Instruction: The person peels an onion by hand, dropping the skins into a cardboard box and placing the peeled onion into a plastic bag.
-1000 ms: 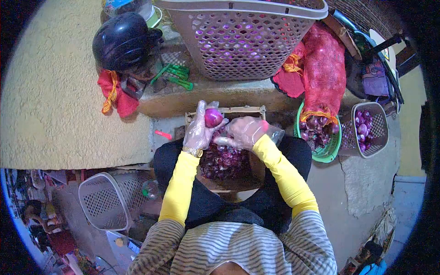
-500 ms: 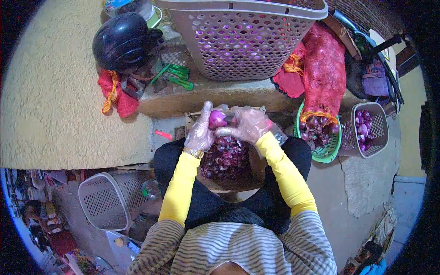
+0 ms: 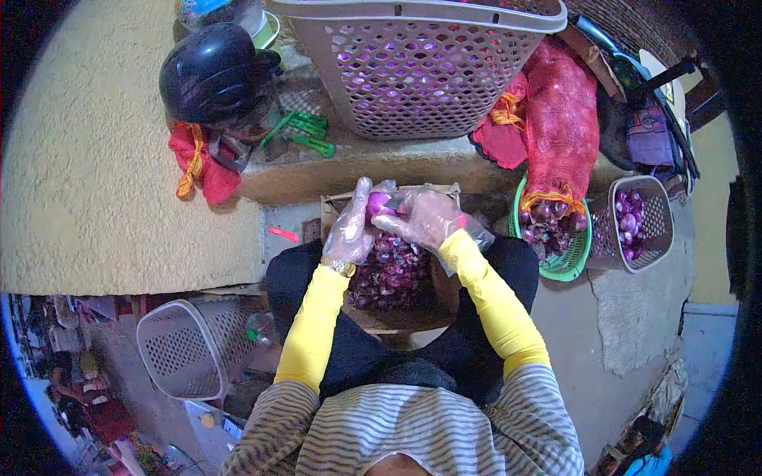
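A purple-red onion (image 3: 379,205) sits between my two gloved hands, above a cardboard box (image 3: 381,321). My left hand (image 3: 348,232), in a clear plastic glove, is closed on the onion from the left with its thumb pointing up. Also gloved, my right hand (image 3: 427,220) is closed around a small knife whose pinkish-red handle (image 3: 461,221) shows at the wrist side. Its thumb presses against the onion, and most of the blade is hidden. Loose onion skins (image 3: 390,274) fill the bottom of the box between my knees.
A large grey basket (image 3: 429,79) of onions stands on the ledge ahead. To the right are a red mesh sack (image 3: 562,119), a green basket (image 3: 565,266) and a grey basket (image 3: 665,230), holding onions. A helmet (image 3: 208,75) and pink-handled tool (image 3: 283,234) lie left.
The onion has turned slightly and more of it is covered by my right thumb. My right hand has tilted and shifted a little over it.
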`<state>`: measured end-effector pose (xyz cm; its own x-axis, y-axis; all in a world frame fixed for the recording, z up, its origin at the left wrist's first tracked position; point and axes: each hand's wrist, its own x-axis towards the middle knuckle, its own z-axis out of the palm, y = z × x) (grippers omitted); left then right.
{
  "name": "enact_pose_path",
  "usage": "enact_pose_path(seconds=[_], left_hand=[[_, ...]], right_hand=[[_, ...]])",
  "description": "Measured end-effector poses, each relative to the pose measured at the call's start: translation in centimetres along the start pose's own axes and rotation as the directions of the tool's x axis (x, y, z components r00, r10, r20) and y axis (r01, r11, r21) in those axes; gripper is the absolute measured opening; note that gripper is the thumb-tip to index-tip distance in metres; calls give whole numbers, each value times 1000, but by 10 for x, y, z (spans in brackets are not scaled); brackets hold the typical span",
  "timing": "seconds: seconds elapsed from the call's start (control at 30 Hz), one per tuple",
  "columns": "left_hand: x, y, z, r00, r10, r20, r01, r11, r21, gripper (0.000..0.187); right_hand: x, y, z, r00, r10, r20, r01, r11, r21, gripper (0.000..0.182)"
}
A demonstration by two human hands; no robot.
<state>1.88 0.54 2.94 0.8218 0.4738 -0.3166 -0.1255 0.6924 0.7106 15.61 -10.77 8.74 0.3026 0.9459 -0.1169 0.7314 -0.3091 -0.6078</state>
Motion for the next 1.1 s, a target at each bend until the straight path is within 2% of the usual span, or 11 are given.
enact_pose_path(seconds=[0.27,0.37,0.43,0.57,0.67,0.73,0.77,0.83,0.87,0.93,1.1], left_hand=[[-1,-2,-1,998,48,-47,-46,998,40,63],[-2,-1,0,997,63,-46,-62,998,34,64],[-2,1,1,998,56,-35,-54,998,39,65],[-2,2,-2,999,12,-33,-11,1000,13,67],[-11,6,3,997,24,-67,-23,999,28,67],[-24,6,9,927,363,98,-373,856,359,66],[-22,4,9,926,364,98,-374,855,359,66],[-16,1,9,894,417,163,-447,828,337,64],[-12,3,8,895,416,163,-447,829,336,64],[-6,7,7,999,25,-23,-24,1000,20,60],[-3,3,3,998,48,-34,-47,998,31,56]], right_hand=[[5,2,5,994,28,105,-29,1000,11,71],[6,1,6,973,84,213,-60,991,-117,73],[4,4,9,991,-12,135,35,986,-166,77],[5,8,10,979,-85,183,129,961,-246,79],[1,9,12,979,-201,40,205,949,-239,75],[0,3,5,993,-75,90,92,975,-204,68],[1,4,5,993,-75,90,92,975,-204,68],[1,8,5,990,-125,-71,129,990,59,72],[3,9,8,990,-123,-71,128,990,58,72],[5,11,12,994,-73,-81,72,997,-18,72],[3,8,11,988,-93,-124,99,994,43,70]])
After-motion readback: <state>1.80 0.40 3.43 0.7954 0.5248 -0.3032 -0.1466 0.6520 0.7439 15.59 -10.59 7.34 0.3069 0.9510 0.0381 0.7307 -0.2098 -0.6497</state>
